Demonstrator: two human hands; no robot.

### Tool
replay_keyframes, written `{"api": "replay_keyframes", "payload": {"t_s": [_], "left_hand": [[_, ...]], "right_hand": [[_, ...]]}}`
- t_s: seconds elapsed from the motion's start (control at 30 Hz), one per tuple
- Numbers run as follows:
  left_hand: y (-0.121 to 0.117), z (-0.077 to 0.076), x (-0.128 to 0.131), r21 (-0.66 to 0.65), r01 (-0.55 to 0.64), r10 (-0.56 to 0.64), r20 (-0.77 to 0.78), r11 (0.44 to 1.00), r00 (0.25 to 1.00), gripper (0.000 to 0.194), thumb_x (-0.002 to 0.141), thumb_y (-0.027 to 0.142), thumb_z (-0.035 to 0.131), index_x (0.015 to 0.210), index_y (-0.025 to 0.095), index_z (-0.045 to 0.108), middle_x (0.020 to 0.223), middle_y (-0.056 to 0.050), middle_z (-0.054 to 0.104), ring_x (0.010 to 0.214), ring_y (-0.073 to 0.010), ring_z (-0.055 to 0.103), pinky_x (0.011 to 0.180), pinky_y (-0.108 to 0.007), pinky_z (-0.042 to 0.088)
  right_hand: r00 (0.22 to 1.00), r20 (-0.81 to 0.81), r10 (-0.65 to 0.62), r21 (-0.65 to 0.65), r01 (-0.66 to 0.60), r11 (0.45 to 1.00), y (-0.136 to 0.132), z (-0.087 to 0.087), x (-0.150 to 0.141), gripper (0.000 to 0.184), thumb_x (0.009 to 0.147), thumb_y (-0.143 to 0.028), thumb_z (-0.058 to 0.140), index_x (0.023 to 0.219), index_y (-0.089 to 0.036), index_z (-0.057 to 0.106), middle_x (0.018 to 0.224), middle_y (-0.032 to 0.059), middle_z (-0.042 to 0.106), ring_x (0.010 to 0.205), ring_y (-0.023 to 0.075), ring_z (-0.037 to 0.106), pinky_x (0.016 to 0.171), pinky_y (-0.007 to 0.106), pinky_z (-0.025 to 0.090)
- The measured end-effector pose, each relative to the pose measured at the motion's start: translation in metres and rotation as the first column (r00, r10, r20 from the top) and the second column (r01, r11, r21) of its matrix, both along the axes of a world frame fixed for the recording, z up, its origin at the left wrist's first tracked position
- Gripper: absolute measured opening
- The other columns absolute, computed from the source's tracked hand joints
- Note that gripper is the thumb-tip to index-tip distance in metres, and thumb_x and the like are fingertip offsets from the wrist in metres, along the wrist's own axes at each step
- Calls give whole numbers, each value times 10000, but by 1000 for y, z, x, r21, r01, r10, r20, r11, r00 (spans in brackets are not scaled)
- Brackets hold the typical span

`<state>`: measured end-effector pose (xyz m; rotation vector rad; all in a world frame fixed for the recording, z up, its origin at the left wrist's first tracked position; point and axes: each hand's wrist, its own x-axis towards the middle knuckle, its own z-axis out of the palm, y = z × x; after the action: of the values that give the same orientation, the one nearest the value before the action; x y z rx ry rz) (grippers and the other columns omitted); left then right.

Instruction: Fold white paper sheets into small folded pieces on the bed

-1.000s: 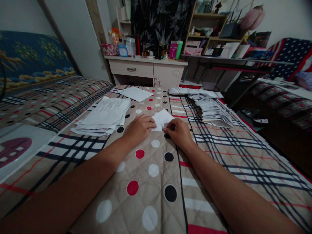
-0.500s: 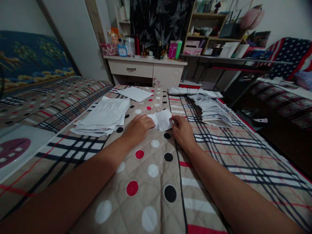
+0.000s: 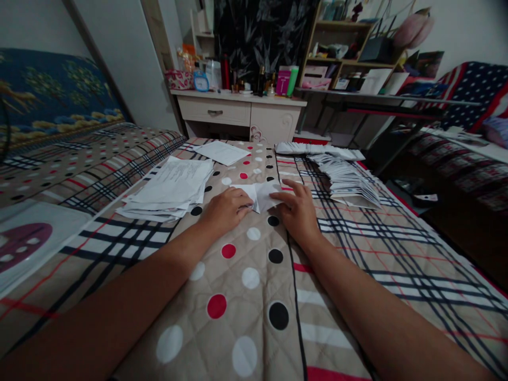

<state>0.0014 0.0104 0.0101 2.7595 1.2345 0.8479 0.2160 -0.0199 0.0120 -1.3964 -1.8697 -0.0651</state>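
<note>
Fig.: head view, both hands at a small folded white paper (image 3: 260, 194) lying on the quilted bed cover (image 3: 254, 296), approx. centre of frame. Left hand (image 3: 227, 207) at the sheet's 9 o'clock edge, fingers curled down onto it, grip closed over the paper's near-left corner. Right hand (image 3: 298, 209) at its 3 o'clock edge, fingers now extended flat, pressing rather than pinching; grip open, nothing lifted. Change vs. 0.5 s ago: the flap that stood up between the hands lies lower and flatter, and the right hand has shifted from a fingertip pinch to a flat press, which suggests a fold being creased, judged part-done. Paper has not left its spot on the cover. Surroundings: loose stack of printed sheets (image 3: 169, 188) at 10 o'clock of the hands; single sheet (image 3: 222, 152) at 11 o'clock; fanned row of folded papers (image 3: 343, 177) at 2 o'clock; dresser (image 3: 238, 114) w/ bottles at 12 o'clock, well apart.
</note>
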Motion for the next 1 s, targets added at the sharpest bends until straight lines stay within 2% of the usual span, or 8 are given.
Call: {"api": "replay_keyframes", "payload": {"t_s": [0.17,0.27,0.37,0.53,0.63,0.7,0.83,1.0], "left_hand": [[2,-3,-1,36,21,-22,30,999,999,213,835,103,607,952,208,751,1016,-55,718,990,-230,640,861,-369,521],[2,-3,-2,28,47,-48,60,999,997,281,789,40,569,913,209,757,980,-46,726,978,-221,649,869,-357,520],[1,-2,-2,-21,63,-60,96,998,994,224,781,97,592,885,197,764,948,-47,729,927,-214,661,839,-344,522],[3,1,-2,-232,59,-1,245,971,970,153,821,235,637,786,194,779,924,-51,714,769,-156,652,679,-282,510],[6,1,-1,-350,89,33,328,933,944,189,830,275,651,714,190,773,916,-55,701,752,-136,644,682,-266,515],[6,1,1,-390,94,62,369,916,928,145,797,278,696,715,187,773,924,-58,696,766,-138,647,700,-269,529],[5,-2,2,-385,90,81,406,918,910,60,690,202,784,747,187,772,937,-56,691,861,-164,659,780,-292,546],[6,-5,2,-335,78,44,341,939,939,172,701,171,774,871,200,772,976,-48,684,908,-181,655,862,-342,535]], "right_hand": [[978,84,193,66,-199,978,-6,10,-2,182,813,-137,640,906,-242,756,1149,43,711,1180,265,531,1042,453,338],[933,57,355,-42,-353,935,-7,10,-3,100,843,-181,640,851,-213,734,851,31,737,882,202,631,904,374,403],[912,-98,399,-168,-410,897,-2,3,-3,127,866,-182,596,779,-183,689,765,26,687,737,159,608,723,287,425],[939,-253,233,-236,-294,926,7,-4,-2,167,841,-223,619,682,-174,602,741,17,608,713,151,562,663,269,413],[954,-292,65,-306,-157,939,9,-6,-3,85,766,-234,708,781,-173,651,734,5,625,688,151,573,648,274,421],[951,-308,23,-331,-129,935,10,-7,-4,185,728,-218,741,892,-175,669,750,-1,644,681,149,591,640,271,434],[955,-295,-5,-333,-98,938,10,-7,-5,340,691,-211,775,998,-182,632,752,-18,663,648,137,595,601,255,432],[982,-182,-47,-321,-14,947,6,-1,-8,225,704,-239,766,888,-183,648,773,2,685,677,146,610,604,255,416]]}}
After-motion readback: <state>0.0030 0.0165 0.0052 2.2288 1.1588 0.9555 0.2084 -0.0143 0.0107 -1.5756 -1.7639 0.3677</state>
